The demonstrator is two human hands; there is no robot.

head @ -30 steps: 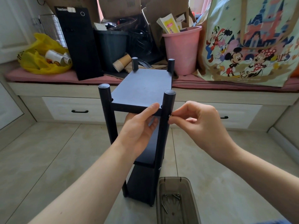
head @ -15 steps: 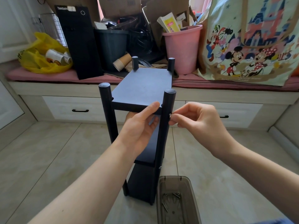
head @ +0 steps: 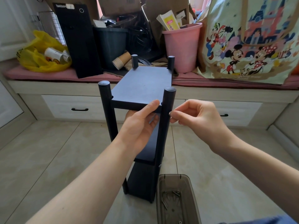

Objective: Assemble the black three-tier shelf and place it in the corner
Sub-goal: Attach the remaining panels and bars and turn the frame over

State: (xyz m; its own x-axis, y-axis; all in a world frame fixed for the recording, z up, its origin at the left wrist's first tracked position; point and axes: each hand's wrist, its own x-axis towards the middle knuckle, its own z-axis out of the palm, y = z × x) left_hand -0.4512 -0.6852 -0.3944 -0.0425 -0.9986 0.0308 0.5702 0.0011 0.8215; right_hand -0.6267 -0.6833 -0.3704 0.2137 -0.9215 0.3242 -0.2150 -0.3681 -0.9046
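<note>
Black and standing on its four posts on the tiled floor (head: 48, 159) before the window bench (head: 226, 92), the three-tier shelf (head: 142, 180) is looking nearly built, all three boards sitting in place. The left hand (head: 139, 126) is gripping the top board (head: 142, 84), thumb over its front edge and fingers curled beneath, while the right hand (head: 199, 120) is pinching a small screw (head: 170, 112) against the near right post (head: 168, 101). Judging by this, the screw is waiting to be driven, more are lying in the brown tray (head: 191, 196), and the move to the corner is not yet begun.
</note>
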